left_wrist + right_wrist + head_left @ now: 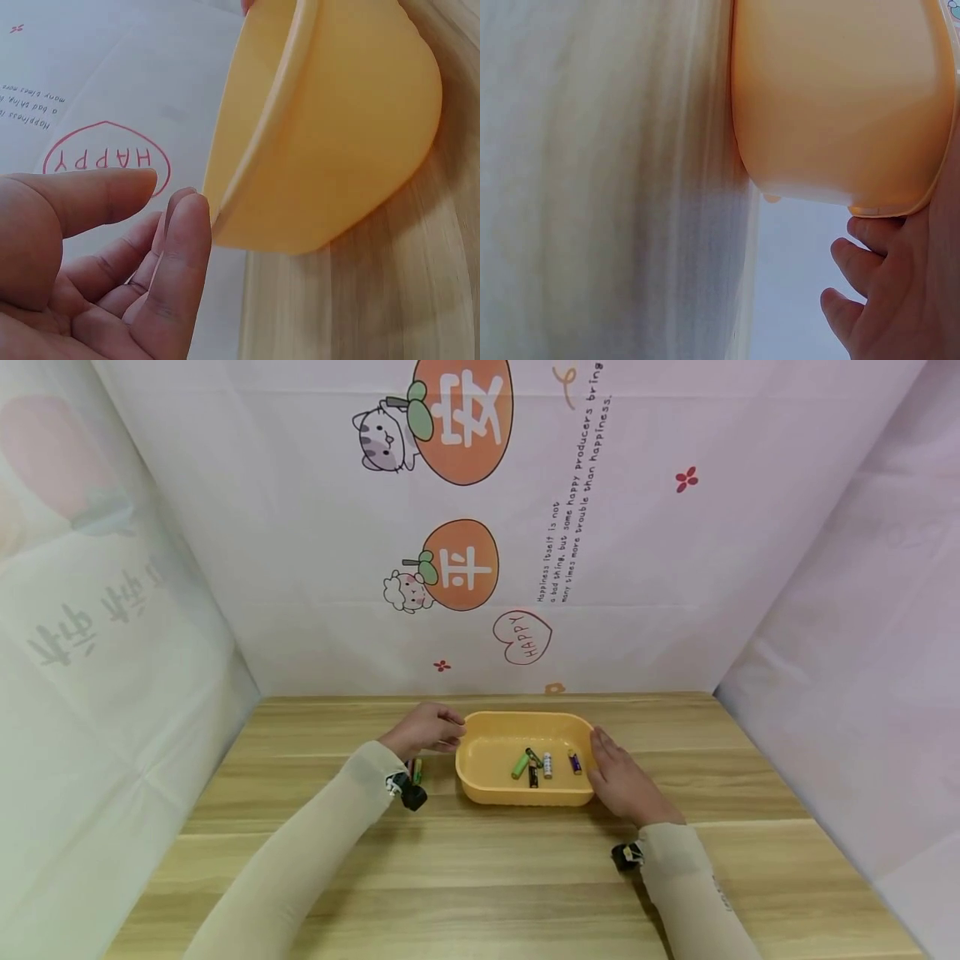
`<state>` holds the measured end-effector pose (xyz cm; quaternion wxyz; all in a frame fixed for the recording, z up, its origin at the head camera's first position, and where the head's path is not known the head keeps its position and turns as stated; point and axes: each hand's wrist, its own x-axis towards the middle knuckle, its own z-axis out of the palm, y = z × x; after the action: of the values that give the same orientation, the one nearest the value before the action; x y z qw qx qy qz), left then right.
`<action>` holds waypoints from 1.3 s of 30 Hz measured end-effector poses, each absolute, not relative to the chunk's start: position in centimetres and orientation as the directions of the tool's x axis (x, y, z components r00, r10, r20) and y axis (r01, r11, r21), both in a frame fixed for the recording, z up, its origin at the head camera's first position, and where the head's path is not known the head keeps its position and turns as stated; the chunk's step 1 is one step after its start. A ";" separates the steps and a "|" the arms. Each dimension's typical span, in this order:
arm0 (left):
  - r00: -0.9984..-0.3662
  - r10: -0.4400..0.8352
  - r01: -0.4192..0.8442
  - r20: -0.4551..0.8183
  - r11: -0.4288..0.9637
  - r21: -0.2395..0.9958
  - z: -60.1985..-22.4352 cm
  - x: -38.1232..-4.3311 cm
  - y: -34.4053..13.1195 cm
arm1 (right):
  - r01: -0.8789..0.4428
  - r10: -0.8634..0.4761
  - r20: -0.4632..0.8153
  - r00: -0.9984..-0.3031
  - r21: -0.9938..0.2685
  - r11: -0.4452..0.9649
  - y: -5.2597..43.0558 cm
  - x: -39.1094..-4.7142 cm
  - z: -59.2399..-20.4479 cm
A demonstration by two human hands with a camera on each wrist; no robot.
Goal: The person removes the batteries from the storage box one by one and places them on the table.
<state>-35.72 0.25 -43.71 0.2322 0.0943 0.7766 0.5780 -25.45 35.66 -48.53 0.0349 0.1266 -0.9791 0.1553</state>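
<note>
Nearest: cream sleeves (300,860) on both forearms, a black wrist camera (412,795) at the left wrist, another on the right. Wood-grain tabletop (480,881) runs from the near side up to the tray, with more of it left and right past the hands. Two small coloured cylinders (417,772) lie by the left wrist, partly hidden by it; look like batteries, can't confirm. Left hand (429,730) at the tray's left end: fingers loosely bent, thumb apart, nothing pinched, fingertips at the rim; contact can't be told. Right hand (626,781) lies along the right end, fingers extended against the outer wall, no grasp. Yellow tray (487,796) sits between the hands: smooth, plastic-looking, rounded corners, flared lip, long side across. Inside: green battery (520,766), black battery (533,775), white-wrapped battery (547,765) and a dark one (533,757) clustered mid-floor; blue battery (575,763) apart, nearer the right end. Behind the tray, a narrow wood strip, then the white printed backdrop (637,568), which bounds the far edge; it carries a red HAPPY heart (522,637) and orange fruit prints. White side panels (847,710) bound left and right.
</note>
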 end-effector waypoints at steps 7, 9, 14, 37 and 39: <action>-0.857 0.441 -0.141 -0.267 0.298 0.944 -43.4 -35.3 1.6 | -0.251 -0.227 0.111 -0.968 -0.301 0.920 35.6 -25.4 -48.7; -0.855 0.444 -0.139 -0.268 0.302 0.943 -43.4 -35.3 1.9 | -0.251 -0.227 0.112 -0.967 -0.297 0.921 35.6 -25.3 -48.8; -0.850 0.459 -0.108 -0.258 0.327 0.939 -43.2 -35.4 2.8 | -0.252 -0.230 0.108 -0.967 -0.295 0.922 35.6 -25.3 -48.7; -0.847 0.460 -0.062 -0.267 0.413 0.909 -43.4 -35.4 6.6 | -0.240 -0.219 0.105 -0.970 -0.299 0.924 35.4 -25.4 -48.4; -0.850 0.458 -0.059 -0.261 0.410 0.910 -43.5 -35.3 6.9 | -0.238 -0.217 0.102 -0.971 -0.301 0.924 35.4 -25.3 -48.3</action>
<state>-35.31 6.90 -43.49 0.2442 0.1241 0.8034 0.5287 -25.34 35.42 -48.32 0.0333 0.1160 -0.9801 0.1573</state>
